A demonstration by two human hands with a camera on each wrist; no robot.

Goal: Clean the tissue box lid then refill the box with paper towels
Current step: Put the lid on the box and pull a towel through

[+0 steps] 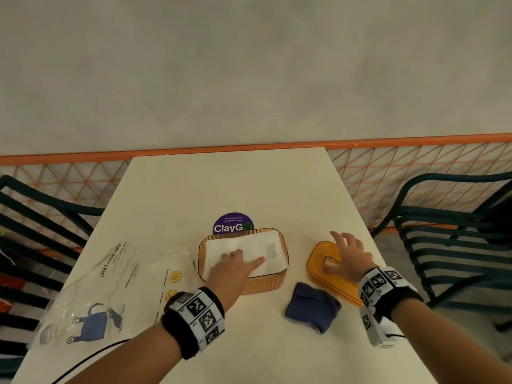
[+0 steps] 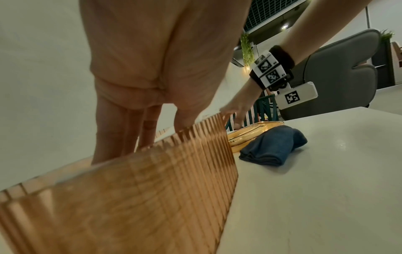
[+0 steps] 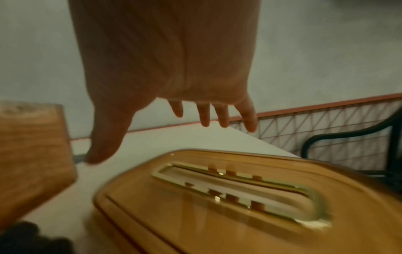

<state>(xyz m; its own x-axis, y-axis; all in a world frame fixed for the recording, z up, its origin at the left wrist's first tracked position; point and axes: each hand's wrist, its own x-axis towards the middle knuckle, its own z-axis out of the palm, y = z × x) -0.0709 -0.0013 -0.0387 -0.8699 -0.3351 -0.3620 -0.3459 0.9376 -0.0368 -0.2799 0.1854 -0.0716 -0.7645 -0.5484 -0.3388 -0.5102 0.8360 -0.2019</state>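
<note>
— Left hand (image 1: 235,268) lies flat on the paper towels (image 1: 243,252) filling the box (image 1: 264,284). Refilled?
— Looks so. Lid (image 1: 318,261) off on the bench (image 1: 249,187); right hand (image 1: 347,254) spread above, gripping nothing.

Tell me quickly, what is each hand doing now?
Left hand: open, pressing flat on the towels.
Right hand: open, spread above the lid, holding nothing.
</note>
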